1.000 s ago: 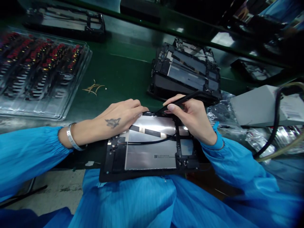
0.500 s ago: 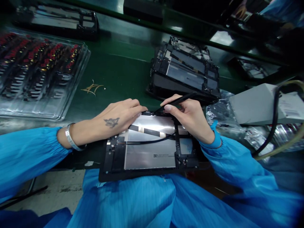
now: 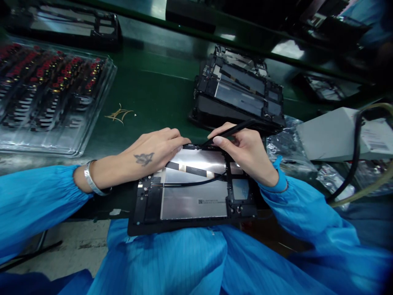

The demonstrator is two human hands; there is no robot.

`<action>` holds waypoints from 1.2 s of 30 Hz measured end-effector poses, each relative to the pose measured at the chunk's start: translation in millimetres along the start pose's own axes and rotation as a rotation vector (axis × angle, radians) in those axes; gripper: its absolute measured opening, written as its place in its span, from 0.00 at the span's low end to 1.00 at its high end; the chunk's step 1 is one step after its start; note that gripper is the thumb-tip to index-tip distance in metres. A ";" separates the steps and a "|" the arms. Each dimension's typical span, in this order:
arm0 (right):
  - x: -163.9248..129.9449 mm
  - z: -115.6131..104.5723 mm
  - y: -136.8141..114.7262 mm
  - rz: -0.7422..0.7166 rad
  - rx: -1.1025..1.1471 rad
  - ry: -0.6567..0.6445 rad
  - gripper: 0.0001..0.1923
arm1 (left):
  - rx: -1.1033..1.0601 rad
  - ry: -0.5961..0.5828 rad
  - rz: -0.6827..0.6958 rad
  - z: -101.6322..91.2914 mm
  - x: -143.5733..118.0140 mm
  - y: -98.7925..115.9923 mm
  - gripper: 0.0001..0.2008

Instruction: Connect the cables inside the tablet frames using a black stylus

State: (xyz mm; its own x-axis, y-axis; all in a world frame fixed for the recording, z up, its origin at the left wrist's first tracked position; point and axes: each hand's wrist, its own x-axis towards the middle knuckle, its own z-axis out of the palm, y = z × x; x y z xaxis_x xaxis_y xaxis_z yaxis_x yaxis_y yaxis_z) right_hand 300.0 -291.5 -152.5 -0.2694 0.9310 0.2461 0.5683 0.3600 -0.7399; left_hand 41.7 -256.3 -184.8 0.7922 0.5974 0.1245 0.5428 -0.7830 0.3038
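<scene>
One open tablet chassis [image 3: 190,200] lies flat at the near edge of the green bench [image 3: 159,86], half over the person's lap in blue sleeves. Its inside faces up: silver metal plates, a black frame with screw posts, and a thin black cable [image 3: 196,183] that runs across the middle.

At the far edge of this chassis both hands meet. The left hand [image 3: 150,153] rests palm down on the upper left part of the silver plate, its fingers stretched forward and close together, and the fingertips press on a small black part at the rim. It grips nothing. The right hand [image 3: 245,149] is closed around a thin black stylus tool [image 3: 230,131], held like a pen between thumb and first fingers. The tip of the tool touches the same rim spot, just beside the left fingertips.

Behind the hands stands a stack of similar chassis [image 3: 239,94], a little tilted. To the left, well apart, is a clear plastic tray [image 3: 52,94] filled with rows of small red and black parts. Some thin yellowish strips [image 3: 119,114] lie on the bench between tray and stack. To the right sits a grey box [image 3: 331,135] with a thick black cable [image 3: 356,151], on crumpled silver foil [image 3: 285,147].
</scene>
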 end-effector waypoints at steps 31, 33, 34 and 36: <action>-9.9 4.6 17.7 0.372 0.314 0.316 0.16 | -0.014 -0.008 -0.026 -34.9 8.3 -42.4 0.20; -10.8 4.1 13.5 0.393 0.328 0.354 0.18 | 0.151 0.157 -0.288 -59.7 1.3 -85.1 0.18; -10.9 4.0 11.6 0.400 0.345 0.360 0.20 | 0.224 0.226 -0.444 -73.1 -2.9 -108.2 0.17; -10.4 4.2 9.7 0.404 0.376 0.348 0.22 | 0.269 0.260 -0.584 -96.4 -10.1 -151.1 0.13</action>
State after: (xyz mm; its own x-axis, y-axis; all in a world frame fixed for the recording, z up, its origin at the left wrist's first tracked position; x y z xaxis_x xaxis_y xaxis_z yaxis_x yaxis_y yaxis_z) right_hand 305.0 -297.9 -164.9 0.2116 0.9764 0.0443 0.2439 -0.0089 -0.9698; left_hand -75.2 -127.4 -140.9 0.2747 0.9298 0.2449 0.9370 -0.3160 0.1491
